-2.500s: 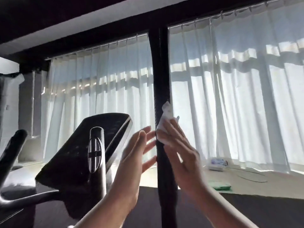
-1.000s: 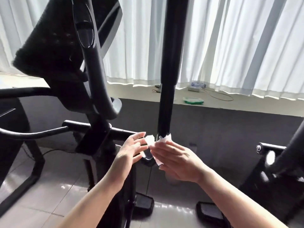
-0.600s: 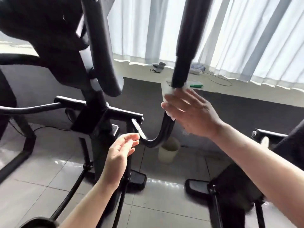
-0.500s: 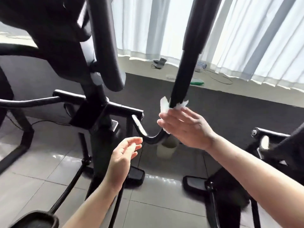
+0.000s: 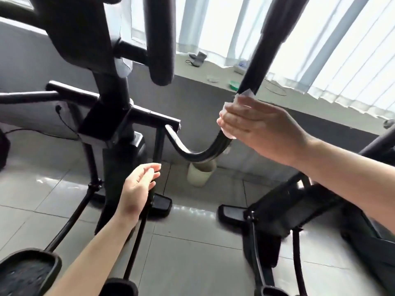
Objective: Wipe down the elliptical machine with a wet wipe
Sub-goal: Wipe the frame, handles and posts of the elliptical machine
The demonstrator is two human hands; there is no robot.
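Note:
The black elliptical machine (image 5: 111,133) fills the left and middle of the head view. Its moving handle bar (image 5: 263,50) slants down from the top right and bends into a U toward the centre frame. My right hand (image 5: 256,127) lies across this bar just above the bend and holds a white wet wipe (image 5: 245,95) wrapped against it. Bits of wipe show above and below my fingers; my thumb is hidden. My left hand (image 5: 139,184) hangs lower, beside the centre post, with relaxed fingers holding nothing.
A cream cup-shaped bin (image 5: 199,174) stands on the tiled floor under the bend. A second black machine (image 5: 288,212) is at the right, and a foot pedal (image 5: 25,272) at the bottom left. The window ledge (image 5: 316,107) carries small items below white curtains.
My view dropped from the top of the bar to its lower bend as my right hand slid the wipe down. My left hand left the bar and lowered, empty.

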